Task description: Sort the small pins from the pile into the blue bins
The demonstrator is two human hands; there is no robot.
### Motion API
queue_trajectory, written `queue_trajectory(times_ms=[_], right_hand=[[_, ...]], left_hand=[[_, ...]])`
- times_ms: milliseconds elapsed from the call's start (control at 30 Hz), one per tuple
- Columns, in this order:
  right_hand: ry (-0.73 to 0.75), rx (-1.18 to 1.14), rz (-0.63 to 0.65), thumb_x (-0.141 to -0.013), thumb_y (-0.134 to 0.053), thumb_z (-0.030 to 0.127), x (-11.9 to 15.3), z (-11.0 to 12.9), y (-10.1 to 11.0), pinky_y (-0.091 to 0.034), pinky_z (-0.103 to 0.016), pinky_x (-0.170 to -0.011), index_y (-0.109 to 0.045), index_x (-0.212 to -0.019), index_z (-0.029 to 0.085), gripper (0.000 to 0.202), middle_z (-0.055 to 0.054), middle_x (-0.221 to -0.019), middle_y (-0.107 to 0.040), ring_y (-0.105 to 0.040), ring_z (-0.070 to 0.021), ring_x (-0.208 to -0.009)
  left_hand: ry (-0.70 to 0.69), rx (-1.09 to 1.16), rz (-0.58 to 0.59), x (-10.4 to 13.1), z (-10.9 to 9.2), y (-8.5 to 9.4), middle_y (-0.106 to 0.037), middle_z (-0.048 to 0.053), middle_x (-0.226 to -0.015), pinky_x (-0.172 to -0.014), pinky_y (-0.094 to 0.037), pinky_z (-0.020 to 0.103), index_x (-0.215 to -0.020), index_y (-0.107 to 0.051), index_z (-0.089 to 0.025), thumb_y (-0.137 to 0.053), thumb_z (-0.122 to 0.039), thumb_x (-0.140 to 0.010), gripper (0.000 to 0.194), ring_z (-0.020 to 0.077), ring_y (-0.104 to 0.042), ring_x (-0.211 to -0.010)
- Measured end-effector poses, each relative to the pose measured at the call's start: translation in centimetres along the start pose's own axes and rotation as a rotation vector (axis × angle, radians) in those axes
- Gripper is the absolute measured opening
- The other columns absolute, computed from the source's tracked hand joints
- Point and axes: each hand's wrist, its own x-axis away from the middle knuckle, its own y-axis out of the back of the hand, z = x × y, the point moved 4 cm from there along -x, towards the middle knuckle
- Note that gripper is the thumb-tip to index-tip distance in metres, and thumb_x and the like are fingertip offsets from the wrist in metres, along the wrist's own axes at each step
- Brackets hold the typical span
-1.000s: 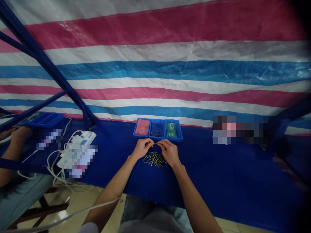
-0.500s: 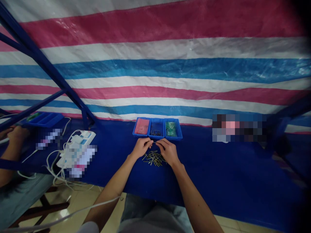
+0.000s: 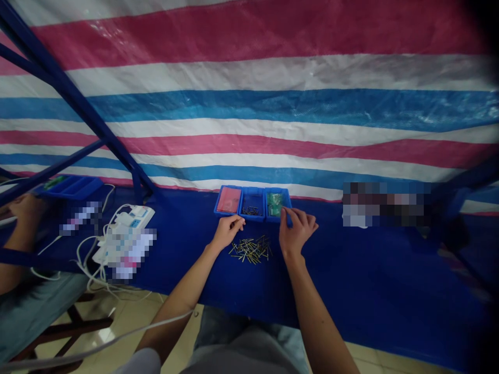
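My left hand [image 3: 228,232] is closed in a pinch in front of the bins, and whatever its fingertips hold is too small to make out. My right hand [image 3: 296,231] is at the front edge of the right bin [image 3: 287,193], thumb and fingers apart, with nothing visible in it. Between my hands a pile of thin yellowish metal pins [image 3: 251,250] lies on the blue table. Red sheets or packets [image 3: 228,200] fill the left bin. Small dark pins [image 3: 250,211] are in the middle bin, and green pieces in clear wrap [image 3: 275,202] in the right one.
A white power strip [image 3: 140,218] with tangled white cables lies to the left. Beyond it are another person's hand [image 3: 27,210] and a blue divided tray [image 3: 74,187]. A blue metal frame [image 3: 74,104] slants up at left. Striped sheeting [image 3: 273,145] hangs behind the table.
My hands were together, fingertips meeting over the pile at a thin piece. My right hand has moved away right and up to the right bin, its fingers now apart. The left stays pinched.
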Motion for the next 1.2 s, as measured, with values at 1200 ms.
queue_trajectory(times_ms=[1200], right_hand=[[0.261,0.333,0.957,-0.081,-0.070,0.033,-8.8,-1.2,-9.4,-0.048,-0.033,-0.090,-0.071,-0.122,0.024,0.042,-0.009,-0.116,-0.072,-0.065,-0.0260,-0.107]], left_hand=[[0.016,0.004,0.022,-0.1,0.5,-0.1,-0.070,0.002,-0.069,-0.060,-0.043,0.021,-0.090,-0.072,-0.015,-0.051,-0.042,-0.097,0.034,0.0118,-0.058,-0.059]])
